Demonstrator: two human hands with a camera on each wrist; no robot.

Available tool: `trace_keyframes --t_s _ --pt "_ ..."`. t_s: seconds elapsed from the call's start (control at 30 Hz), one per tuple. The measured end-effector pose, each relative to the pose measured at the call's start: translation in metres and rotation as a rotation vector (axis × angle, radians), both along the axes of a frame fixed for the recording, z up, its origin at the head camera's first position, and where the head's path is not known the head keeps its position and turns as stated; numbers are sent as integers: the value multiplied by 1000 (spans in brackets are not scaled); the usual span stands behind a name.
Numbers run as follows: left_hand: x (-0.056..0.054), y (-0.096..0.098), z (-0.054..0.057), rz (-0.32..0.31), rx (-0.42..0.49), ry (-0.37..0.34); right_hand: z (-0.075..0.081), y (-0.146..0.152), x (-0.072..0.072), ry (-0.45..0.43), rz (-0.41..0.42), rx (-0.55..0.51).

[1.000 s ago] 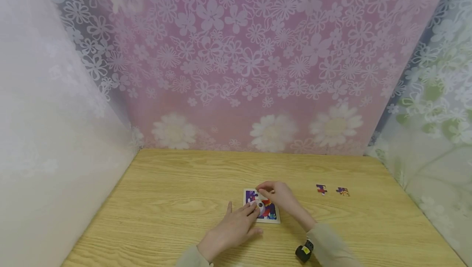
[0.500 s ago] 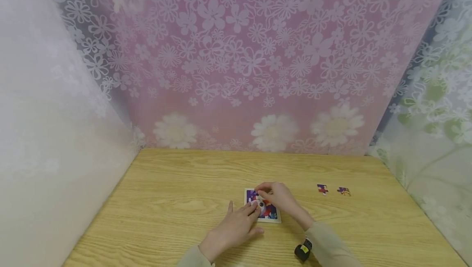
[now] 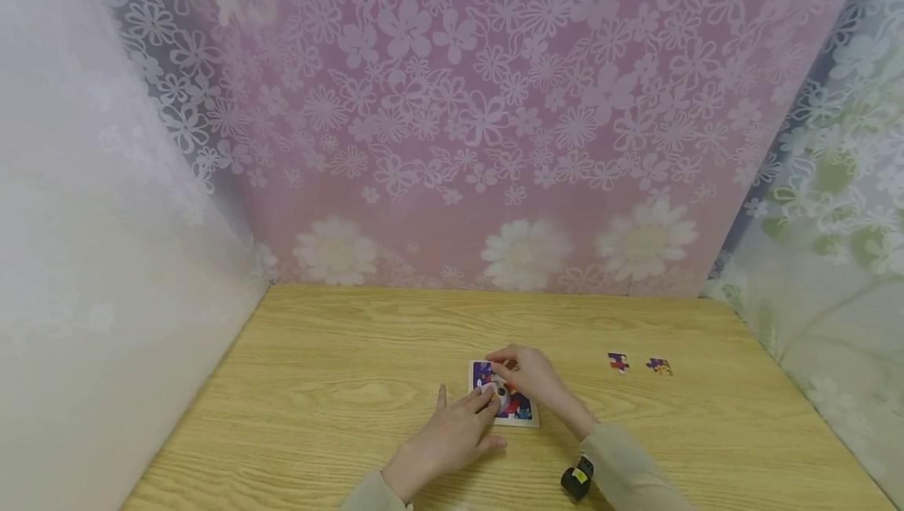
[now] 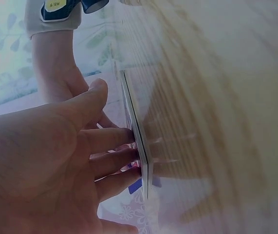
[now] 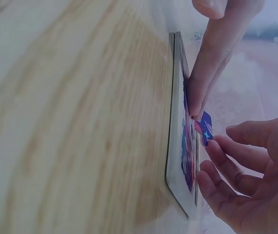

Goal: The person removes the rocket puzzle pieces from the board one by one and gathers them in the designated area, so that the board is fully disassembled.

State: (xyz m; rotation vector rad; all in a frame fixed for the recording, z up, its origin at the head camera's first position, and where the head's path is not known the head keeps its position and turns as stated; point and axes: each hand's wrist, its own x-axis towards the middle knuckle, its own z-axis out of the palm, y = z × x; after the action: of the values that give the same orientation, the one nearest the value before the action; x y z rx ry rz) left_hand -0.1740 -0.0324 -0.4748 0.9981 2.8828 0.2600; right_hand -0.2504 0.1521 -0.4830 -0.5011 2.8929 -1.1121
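A small jigsaw puzzle [image 3: 521, 410] in a white-bordered tray [image 3: 528, 424] lies on the wooden table. My left hand [image 3: 452, 432] rests its outstretched fingertips on the puzzle's left part, thumb spread away. Over the far edge, my right hand [image 3: 535, 376] has its fingers bent and holds a purple puzzle piece [image 5: 206, 127] by its edge. That piece stands tilted up from the tray in the right wrist view, close to the left fingertips. The left wrist view shows the tray [image 4: 138, 124] edge-on, flat on the table. My hands cover part of the picture.
Two loose puzzle pieces, one purple and red [image 3: 618, 363] and one purple and orange [image 3: 660, 366], lie on the table [image 3: 339, 354] to the right. A black device [image 3: 577, 479] is strapped at my right wrist. A pink flowered curtain [image 3: 452, 142] hangs behind the table.
My right hand has shifted slightly to the left along the tray's far edge. My left hand stays on the puzzle, and the two loose pieces lie as before.
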Motion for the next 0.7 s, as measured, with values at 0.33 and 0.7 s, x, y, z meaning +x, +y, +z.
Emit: trace_keyframes --t_s 0.33,0.7 --pt "0 0 0 -9 -4 14 -1 -3 1 38 -2 9" --pt "1 0 1 -7 3 10 -3 -2 -1 31 10 -30"
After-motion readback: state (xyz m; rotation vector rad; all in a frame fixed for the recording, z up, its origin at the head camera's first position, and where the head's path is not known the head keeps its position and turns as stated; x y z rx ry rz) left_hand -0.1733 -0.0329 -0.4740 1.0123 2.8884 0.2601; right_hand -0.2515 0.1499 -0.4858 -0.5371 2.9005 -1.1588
